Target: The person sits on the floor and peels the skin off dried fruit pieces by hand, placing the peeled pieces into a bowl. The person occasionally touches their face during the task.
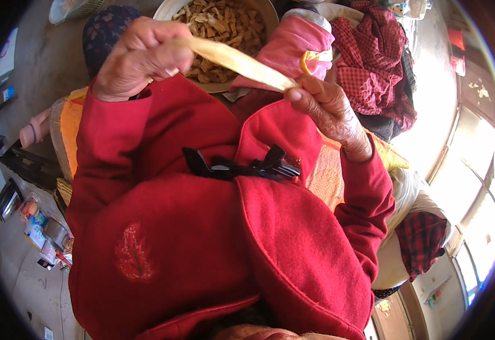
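My left hand (145,57) pinches the left end of a pale yellow, flat strip (239,61), its material unclear. At the other end, the thumb and fingers of my right hand (324,104) grip it. The strip is stretched between both hands, sloping down to the right, above the lap of the red coat (188,238) I wear. Behind it stands a round basin (211,87), its near part partly covered by the strip and coat. Many light-brown dried pieces (226,21) lie in the basin. Right of it is pink fabric (273,51) with a yellow band (315,56) on it.
Dark floral cloth (107,36) lies beside my left hand. A heap of red checked cloth (375,68) is at the upper right. On the left are a pink bottle (35,129) and a metal pot (56,233) among packages. Bright glazed panes (468,148) line the right.
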### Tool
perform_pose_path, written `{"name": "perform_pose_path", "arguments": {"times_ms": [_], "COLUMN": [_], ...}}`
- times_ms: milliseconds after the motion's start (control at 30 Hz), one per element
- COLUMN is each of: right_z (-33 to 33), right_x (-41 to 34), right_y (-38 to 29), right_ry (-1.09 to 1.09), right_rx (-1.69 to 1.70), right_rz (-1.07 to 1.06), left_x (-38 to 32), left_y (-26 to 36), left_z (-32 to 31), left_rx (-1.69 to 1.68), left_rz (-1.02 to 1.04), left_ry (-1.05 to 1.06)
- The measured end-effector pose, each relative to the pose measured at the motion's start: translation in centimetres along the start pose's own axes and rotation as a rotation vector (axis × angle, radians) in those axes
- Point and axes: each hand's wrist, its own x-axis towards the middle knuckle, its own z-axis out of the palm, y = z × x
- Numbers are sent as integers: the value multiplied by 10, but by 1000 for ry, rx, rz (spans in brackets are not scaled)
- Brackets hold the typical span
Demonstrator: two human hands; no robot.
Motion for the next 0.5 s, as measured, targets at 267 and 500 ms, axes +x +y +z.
{"name": "perform_pose_path", "arguments": {"times_ms": [267,500], "right_z": [19,33], "right_x": [14,8], "right_y": [13,29], "right_ry": [139,74], "right_rx": [-86,-104], "right_rz": [-103,-81], "left_x": [13,16], "left_y": [-10,-23], "left_z": [21,19], "left_rx": [193,634], "left_rz": [-140,-74], "left_ry": [-18,-45]}}
